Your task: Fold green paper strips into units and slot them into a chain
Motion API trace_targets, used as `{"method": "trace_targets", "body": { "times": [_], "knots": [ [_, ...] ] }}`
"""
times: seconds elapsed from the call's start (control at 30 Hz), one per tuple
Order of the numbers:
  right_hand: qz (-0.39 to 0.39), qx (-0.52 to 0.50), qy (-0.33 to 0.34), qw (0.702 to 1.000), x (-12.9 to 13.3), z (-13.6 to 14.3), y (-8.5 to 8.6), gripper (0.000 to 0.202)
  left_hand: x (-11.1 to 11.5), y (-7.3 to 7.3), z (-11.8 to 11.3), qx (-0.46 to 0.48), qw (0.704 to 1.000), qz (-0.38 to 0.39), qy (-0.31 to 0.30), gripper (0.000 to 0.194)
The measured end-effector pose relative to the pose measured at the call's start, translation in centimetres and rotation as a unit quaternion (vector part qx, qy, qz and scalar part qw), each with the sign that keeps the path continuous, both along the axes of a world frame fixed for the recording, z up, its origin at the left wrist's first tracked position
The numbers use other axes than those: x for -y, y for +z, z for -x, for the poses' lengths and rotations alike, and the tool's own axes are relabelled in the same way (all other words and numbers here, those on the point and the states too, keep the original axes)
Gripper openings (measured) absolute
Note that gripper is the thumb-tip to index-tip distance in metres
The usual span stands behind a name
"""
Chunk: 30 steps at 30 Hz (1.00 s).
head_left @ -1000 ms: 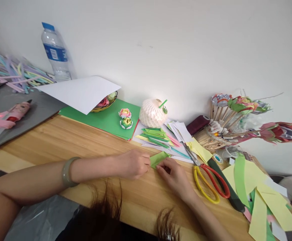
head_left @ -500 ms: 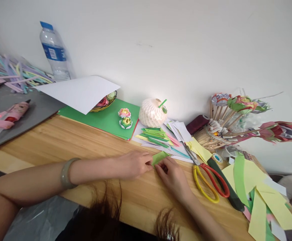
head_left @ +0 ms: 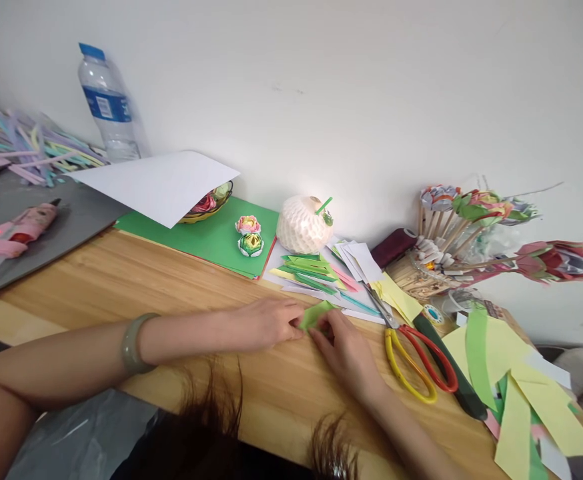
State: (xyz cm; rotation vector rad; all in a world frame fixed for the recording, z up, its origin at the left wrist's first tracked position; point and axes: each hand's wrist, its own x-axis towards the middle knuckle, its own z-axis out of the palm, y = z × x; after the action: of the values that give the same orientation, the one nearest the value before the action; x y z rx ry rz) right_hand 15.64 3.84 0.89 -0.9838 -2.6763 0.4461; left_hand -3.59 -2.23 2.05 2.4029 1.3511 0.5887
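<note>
A small light green paper piece (head_left: 315, 315) is held between my two hands, low over the wooden table (head_left: 171, 280). My left hand (head_left: 272, 325), with a bangle on its wrist, pinches the paper's left end. On the right end, the fingers of my right hand (head_left: 342, 340) are closed. Just behind the paper lies a pile of folded green strips (head_left: 309, 272). Scissors (head_left: 419, 363) with one yellow and one red handle rest to the right of my right hand.
Two small paper flowers (head_left: 249, 235) sit on green sheets (head_left: 211, 247) near a white ball-shaped ornament (head_left: 304, 225). At left are a pink glue gun (head_left: 16, 233) and a bottle (head_left: 107, 107). Paper flowers on sticks (head_left: 486, 207) and yellow paper scraps (head_left: 514, 407) occupy the right.
The light green paper has shifted slightly between my fingers, and its shape looks a little different. Both hands stay in nearly the same place, still closed on it.
</note>
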Motion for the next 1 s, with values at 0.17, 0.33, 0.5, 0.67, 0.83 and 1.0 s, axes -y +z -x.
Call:
{"method": "trace_targets", "body": {
  "times": [0.17,0.33,0.5,0.67,0.83,1.0],
  "knots": [
    [-0.069,0.019,0.186,0.98,-0.4,-1.1,1.5,0.021,-0.3,-0.7,0.6,-0.07,0.992,-0.103,-0.011,0.016],
    [-0.055,0.028,0.227,0.972,0.4,-0.9,2.6,0.03,-0.1,-0.9,1.1,-0.185,0.964,-0.192,-0.009,0.013],
    [0.027,0.029,0.207,0.978,1.0,-0.2,2.6,0.037,0.2,-0.2,0.9,-0.183,0.971,-0.15,0.022,0.012],
    [0.034,0.031,0.192,0.98,0.7,-0.2,2.4,0.032,0.2,-0.1,0.7,-0.149,0.975,-0.16,0.023,0.016],
    [0.002,0.035,0.167,0.985,0.8,-0.1,2.0,0.031,-0.3,-0.9,1.0,-0.142,0.968,-0.204,-0.029,0.019],
    [0.072,-0.066,0.101,0.99,0.0,-0.3,1.5,0.025,-0.5,-1.2,1.1,-0.129,0.967,-0.217,-0.038,0.017]
  ]
}}
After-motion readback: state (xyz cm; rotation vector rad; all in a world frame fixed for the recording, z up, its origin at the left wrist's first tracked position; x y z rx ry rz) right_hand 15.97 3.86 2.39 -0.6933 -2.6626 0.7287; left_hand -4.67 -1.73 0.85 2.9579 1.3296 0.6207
